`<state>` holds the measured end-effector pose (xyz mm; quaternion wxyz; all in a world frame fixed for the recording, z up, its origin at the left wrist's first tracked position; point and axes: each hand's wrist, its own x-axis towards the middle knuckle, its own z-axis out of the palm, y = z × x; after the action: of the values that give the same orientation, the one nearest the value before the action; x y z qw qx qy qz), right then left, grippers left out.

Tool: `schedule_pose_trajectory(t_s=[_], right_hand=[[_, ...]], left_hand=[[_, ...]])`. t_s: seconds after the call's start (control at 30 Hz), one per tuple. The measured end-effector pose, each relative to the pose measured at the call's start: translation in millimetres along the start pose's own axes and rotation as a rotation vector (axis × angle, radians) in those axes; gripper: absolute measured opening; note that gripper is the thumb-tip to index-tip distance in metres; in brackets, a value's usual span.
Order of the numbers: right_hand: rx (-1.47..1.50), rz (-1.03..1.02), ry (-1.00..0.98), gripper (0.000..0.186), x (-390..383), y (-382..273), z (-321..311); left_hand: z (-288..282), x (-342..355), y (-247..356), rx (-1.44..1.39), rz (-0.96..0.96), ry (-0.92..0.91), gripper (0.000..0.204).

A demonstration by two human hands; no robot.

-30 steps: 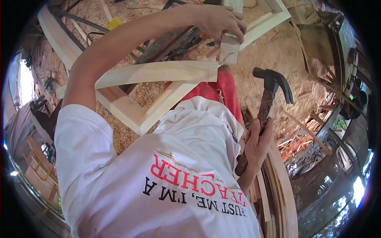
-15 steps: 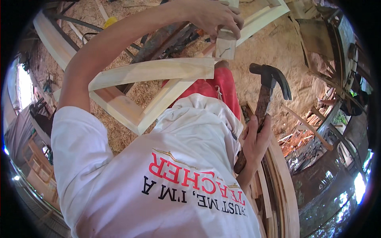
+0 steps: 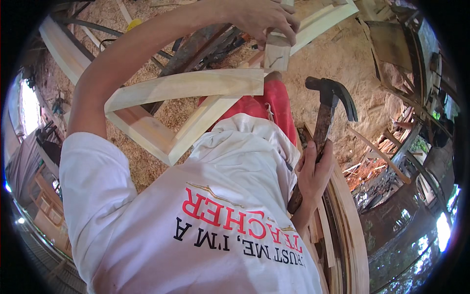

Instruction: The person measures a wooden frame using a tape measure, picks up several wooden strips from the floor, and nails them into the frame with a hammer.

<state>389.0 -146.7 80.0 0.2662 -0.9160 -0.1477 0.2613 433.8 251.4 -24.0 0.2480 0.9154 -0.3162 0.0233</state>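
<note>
In my right hand (image 3: 316,171) is a claw hammer (image 3: 323,122), gripped partway along its worn wooden handle, with the dark head raised and the claw curving to the right. My left hand (image 3: 267,22) reaches across to the far side, fingers bent over a pale wooden piece (image 3: 277,55). A thin, dark, nail-like line shows on that piece's near end; whether it is driven in I cannot tell. Nearer to me, a curved pale board (image 3: 186,84) lies across other joined pieces of a wooden frame (image 3: 147,137), over my red shorts (image 3: 280,105).
Long curved boards (image 3: 350,220) are stacked at my right side. Another pale frame member (image 3: 325,22) slants off at the far right. Shavings (image 3: 142,169) cover the ground on the left. A loose stick (image 3: 379,154) and scrap wood lie to the right.
The hammer and the frame sit very slightly further left and up in the picture. Both hands keep their holds.
</note>
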Motion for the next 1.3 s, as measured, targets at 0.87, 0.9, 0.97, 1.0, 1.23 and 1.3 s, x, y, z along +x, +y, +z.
schedule_pose_trajectory(t_s=[0.87,0.9,0.97,1.0,1.23,1.3], right_hand=[[-0.442,-0.546,0.277,0.018,-6,-67,-17],[-0.476,-0.502,0.181,0.018,4,-65,-6],[-0.245,-0.178,-0.143,0.023,17,-69,7],[-0.273,-0.358,-0.037,0.027,17,-73,9],[0.341,-0.555,-0.290,0.029,-1,-95,-65],[-0.279,-0.577,-0.147,0.029,7,-73,-30]], left_hand=[[-3,0,8,0.013,-0.150,-0.090,0.053],[-2,-2,7,0.036,-0.169,-0.074,0.059],[-3,-3,5,0.013,-0.154,-0.065,0.059],[-3,-2,4,-0.004,-0.137,-0.065,0.059],[-4,-2,5,0.008,-0.138,-0.081,0.060],[-4,-2,3,0.023,-0.133,-0.087,0.060]])
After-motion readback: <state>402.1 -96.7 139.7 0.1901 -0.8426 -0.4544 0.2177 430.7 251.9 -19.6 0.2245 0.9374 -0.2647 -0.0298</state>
